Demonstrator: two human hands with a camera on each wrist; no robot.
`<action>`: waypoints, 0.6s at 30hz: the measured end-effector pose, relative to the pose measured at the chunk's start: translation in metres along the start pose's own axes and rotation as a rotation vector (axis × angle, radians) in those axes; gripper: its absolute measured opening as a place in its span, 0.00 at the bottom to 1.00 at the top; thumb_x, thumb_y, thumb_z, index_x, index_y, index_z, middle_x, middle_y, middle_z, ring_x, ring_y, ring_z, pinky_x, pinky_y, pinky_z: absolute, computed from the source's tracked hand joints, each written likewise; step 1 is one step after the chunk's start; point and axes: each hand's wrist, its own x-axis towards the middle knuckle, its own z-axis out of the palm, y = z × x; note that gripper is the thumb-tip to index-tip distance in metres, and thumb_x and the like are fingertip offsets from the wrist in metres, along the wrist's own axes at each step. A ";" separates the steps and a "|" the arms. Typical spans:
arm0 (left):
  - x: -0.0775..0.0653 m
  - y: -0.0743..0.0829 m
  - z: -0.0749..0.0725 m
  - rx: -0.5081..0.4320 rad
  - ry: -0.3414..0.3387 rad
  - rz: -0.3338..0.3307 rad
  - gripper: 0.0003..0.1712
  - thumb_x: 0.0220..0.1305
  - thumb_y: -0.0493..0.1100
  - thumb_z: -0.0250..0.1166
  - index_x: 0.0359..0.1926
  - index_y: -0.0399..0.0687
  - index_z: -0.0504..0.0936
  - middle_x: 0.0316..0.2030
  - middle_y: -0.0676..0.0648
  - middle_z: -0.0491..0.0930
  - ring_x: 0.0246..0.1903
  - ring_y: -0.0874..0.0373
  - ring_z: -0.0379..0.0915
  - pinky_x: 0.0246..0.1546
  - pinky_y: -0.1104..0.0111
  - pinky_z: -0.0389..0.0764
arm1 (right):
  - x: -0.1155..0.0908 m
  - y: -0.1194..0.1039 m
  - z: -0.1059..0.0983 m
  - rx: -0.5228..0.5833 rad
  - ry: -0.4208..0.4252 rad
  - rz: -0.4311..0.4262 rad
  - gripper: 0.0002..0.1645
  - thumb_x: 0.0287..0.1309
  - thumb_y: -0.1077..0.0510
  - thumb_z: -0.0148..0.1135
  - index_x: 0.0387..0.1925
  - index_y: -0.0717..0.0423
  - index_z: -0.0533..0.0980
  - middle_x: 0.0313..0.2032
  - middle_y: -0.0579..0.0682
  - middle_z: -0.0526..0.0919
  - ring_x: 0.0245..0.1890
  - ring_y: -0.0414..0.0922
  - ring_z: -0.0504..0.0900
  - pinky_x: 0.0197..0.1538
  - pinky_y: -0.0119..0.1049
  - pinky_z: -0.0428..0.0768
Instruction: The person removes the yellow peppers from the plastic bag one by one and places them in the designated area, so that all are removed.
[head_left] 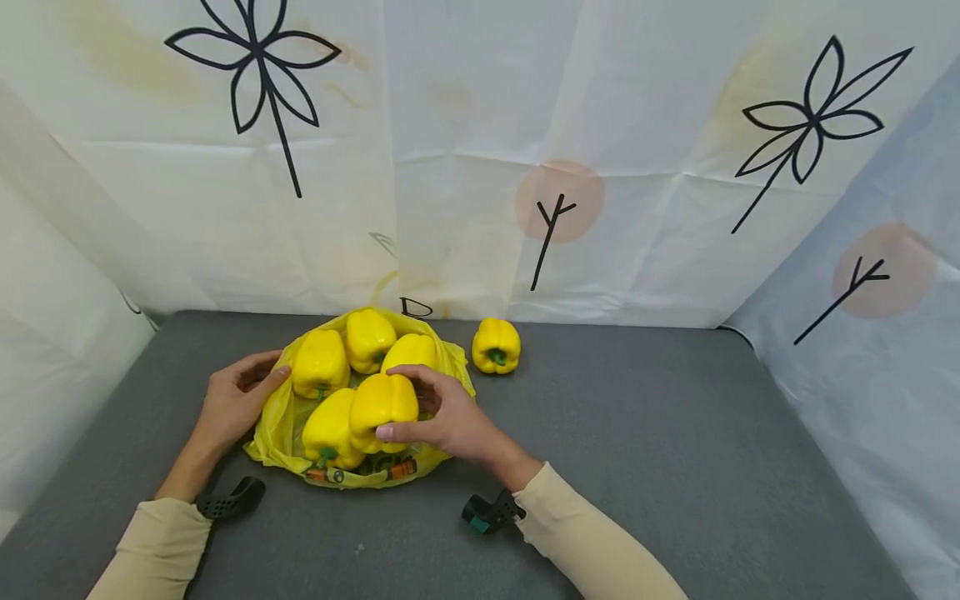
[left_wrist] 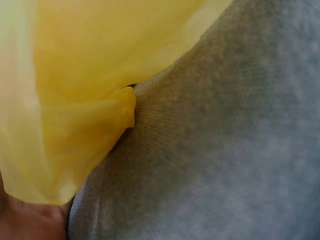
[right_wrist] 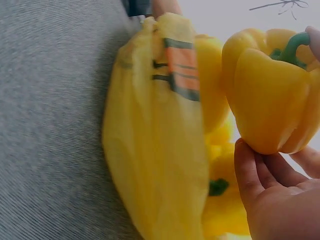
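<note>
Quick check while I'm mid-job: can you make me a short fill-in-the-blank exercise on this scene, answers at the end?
1. The right hand holds a bell pepper whose stem is coloured ____.
2. The left hand is at the edge of the plastic bag, which is coloured ____.
3. The loose pepper outside it rests on the table, which is coloured ____.

Missing words: green; yellow; gray.

Yellow plastic bag (left_wrist: 115, 45) against my left hand (left_wrist: 32, 220)
Its translucent film fills the upper left, partly covering my hand in the bottom corner; the grey surface (left_wrist: 225, 150) spreads right, blurred.
</note>
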 end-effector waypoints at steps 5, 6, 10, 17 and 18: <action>0.000 0.001 0.000 0.000 0.003 0.001 0.25 0.74 0.45 0.63 0.65 0.33 0.76 0.43 0.64 0.77 0.40 0.77 0.75 0.38 0.84 0.76 | -0.002 -0.006 -0.004 0.050 0.001 0.003 0.42 0.59 0.51 0.74 0.70 0.55 0.67 0.61 0.51 0.75 0.56 0.45 0.80 0.59 0.42 0.79; -0.001 0.001 0.000 -0.001 0.003 0.001 0.25 0.74 0.45 0.63 0.65 0.33 0.76 0.43 0.64 0.77 0.40 0.77 0.75 0.38 0.84 0.76 | -0.003 -0.006 -0.005 0.062 0.001 0.005 0.42 0.59 0.51 0.74 0.70 0.55 0.67 0.61 0.51 0.75 0.56 0.45 0.79 0.59 0.42 0.79; -0.001 0.001 0.001 0.002 0.002 -0.002 0.25 0.75 0.45 0.63 0.65 0.33 0.76 0.44 0.63 0.77 0.40 0.78 0.75 0.38 0.84 0.76 | -0.003 -0.009 -0.006 0.089 0.001 0.013 0.42 0.59 0.52 0.74 0.71 0.55 0.67 0.62 0.53 0.74 0.58 0.46 0.79 0.60 0.41 0.79; -0.001 0.000 0.000 0.008 0.001 -0.008 0.26 0.75 0.45 0.63 0.65 0.34 0.76 0.44 0.63 0.77 0.40 0.78 0.74 0.38 0.85 0.76 | -0.004 -0.013 -0.010 0.086 0.021 0.008 0.41 0.59 0.53 0.74 0.71 0.56 0.67 0.62 0.53 0.74 0.58 0.47 0.79 0.60 0.42 0.79; -0.001 0.000 0.000 0.005 0.001 -0.009 0.26 0.75 0.45 0.63 0.65 0.34 0.76 0.44 0.63 0.77 0.40 0.78 0.75 0.38 0.84 0.76 | -0.004 -0.014 -0.011 0.085 0.023 0.005 0.42 0.59 0.53 0.74 0.71 0.56 0.67 0.62 0.54 0.74 0.58 0.48 0.79 0.60 0.42 0.79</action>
